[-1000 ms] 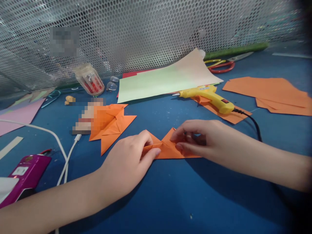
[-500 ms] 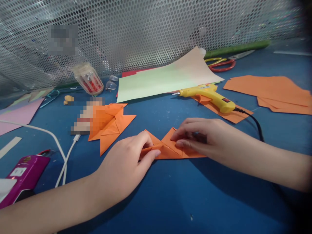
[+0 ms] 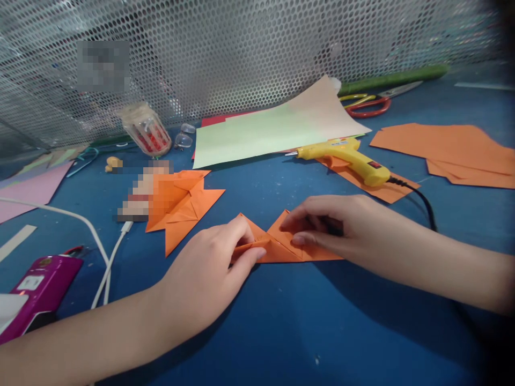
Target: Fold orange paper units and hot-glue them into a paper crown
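A folded piece of orange paper [image 3: 281, 247] lies on the blue table in front of me, with two pointed flaps standing up at its far side. My left hand [image 3: 215, 262] grips its left end, thumb on the near edge and fingers behind the fold. At the right flap, my right hand [image 3: 336, 222] touches the paper with thumb and fingertips, a gap showing between them. The right end of the paper is partly hidden under that hand. Another folded orange paper shape [image 3: 187, 206] rests just beyond my left hand.
A yellow glue gun [image 3: 348, 161] lies on orange paper, its black cord trailing right. Pale green paper [image 3: 257, 136], scissors [image 3: 368, 107] and a jar [image 3: 145, 128] are at the back near the perforated metal panel [image 3: 241, 53]. Cut orange sheets [image 3: 446, 147] lie right; a purple device [image 3: 46, 284] left.
My right hand has shifted very slightly at the right flap, and its thumb and fingers look a little further apart. The left hand keeps its grip on the paper.
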Action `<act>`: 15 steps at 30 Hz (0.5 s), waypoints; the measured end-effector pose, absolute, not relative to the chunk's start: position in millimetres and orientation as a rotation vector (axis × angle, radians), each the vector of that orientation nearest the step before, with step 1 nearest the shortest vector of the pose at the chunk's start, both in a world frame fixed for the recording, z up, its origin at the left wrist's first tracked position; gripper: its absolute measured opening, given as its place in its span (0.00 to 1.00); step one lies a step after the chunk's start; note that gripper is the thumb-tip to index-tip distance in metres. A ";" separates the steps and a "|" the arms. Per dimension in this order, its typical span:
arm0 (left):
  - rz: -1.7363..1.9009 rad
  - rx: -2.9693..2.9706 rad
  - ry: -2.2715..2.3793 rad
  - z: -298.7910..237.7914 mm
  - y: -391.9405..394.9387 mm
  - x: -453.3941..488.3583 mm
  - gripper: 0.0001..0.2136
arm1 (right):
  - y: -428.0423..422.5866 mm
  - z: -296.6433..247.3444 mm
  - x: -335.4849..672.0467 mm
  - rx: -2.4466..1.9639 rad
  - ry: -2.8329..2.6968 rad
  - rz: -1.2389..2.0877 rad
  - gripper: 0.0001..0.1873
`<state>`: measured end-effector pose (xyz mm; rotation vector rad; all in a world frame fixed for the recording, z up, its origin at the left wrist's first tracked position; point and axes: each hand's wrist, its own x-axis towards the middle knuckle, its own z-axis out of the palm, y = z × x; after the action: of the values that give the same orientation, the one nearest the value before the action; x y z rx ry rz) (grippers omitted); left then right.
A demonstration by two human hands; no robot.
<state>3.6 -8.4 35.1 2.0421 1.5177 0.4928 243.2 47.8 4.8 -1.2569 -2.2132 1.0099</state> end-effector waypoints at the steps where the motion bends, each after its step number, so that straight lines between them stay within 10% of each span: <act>1: 0.496 2.041 1.513 34.8 -8.2 3.6 0.12 | 47.5 5.1 243.4 -1.266 -2.227 1.040 0.16; 15: 0.475 2.072 1.523 34.5 -8.9 3.2 0.13 | 44.3 12.4 243.5 -1.252 -2.279 1.054 0.17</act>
<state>3.2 -8.9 34.5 2.0719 1.5235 0.4751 243.5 44.3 12.4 -1.2521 -2.2786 1.0537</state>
